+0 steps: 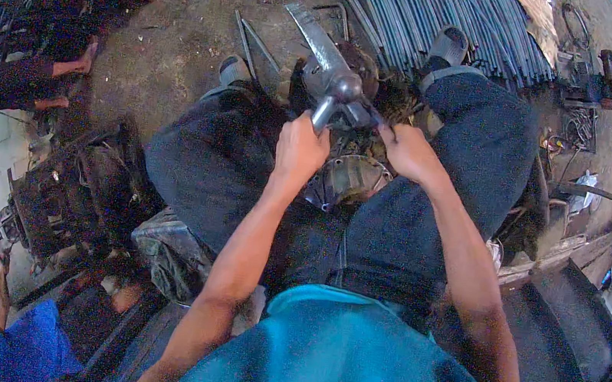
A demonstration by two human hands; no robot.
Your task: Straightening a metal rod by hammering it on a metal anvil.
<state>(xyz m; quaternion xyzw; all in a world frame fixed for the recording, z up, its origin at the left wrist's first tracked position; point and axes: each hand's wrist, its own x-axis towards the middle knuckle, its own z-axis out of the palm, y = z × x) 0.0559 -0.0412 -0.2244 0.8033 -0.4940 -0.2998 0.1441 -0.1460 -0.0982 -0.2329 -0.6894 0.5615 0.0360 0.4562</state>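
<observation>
Both hands on the metal part between my knees, hammer up.

Round grey metal housing (352, 179) sits low between my thighs, open face up; contents too dark to tell. My left hand (300, 149) is clamped around the handle of a grey steel hammer (334, 79); its long axis runs from my fist toward 11 o'clock, head near the fist, flat tip far out. My right hand (406, 150), at 3 o'clock from the left and apart from it, has fingers curled, pinching a small dark piece I cannot identify. Bundle of grey metal rods (452, 21) lies at 1 o'clock.
</observation>
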